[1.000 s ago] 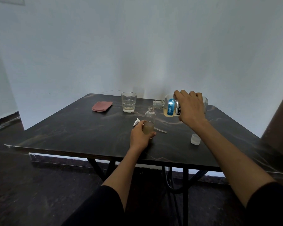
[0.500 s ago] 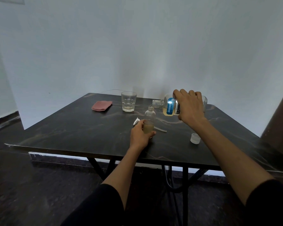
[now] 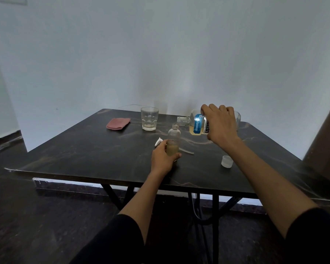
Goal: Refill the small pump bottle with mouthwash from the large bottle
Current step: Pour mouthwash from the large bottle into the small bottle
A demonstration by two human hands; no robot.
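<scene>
Two grips: left hand [image 3: 163, 158] clasps small bottle [image 3: 173, 141], right hand [image 3: 220, 124] clutches tipped large bottle [image 3: 197, 124].

The large bottle [image 3: 197, 124] carries a blue-and-white label with black letters "LISTE" showing; its smaller print is unreadable.

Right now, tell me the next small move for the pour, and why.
Probably keep the large bottle tipped and go on pouring: its neck is over the small bottle's open mouth, the left hand steadies it, the right hand grips the large one, and the small bottle looks only about half full.
</scene>
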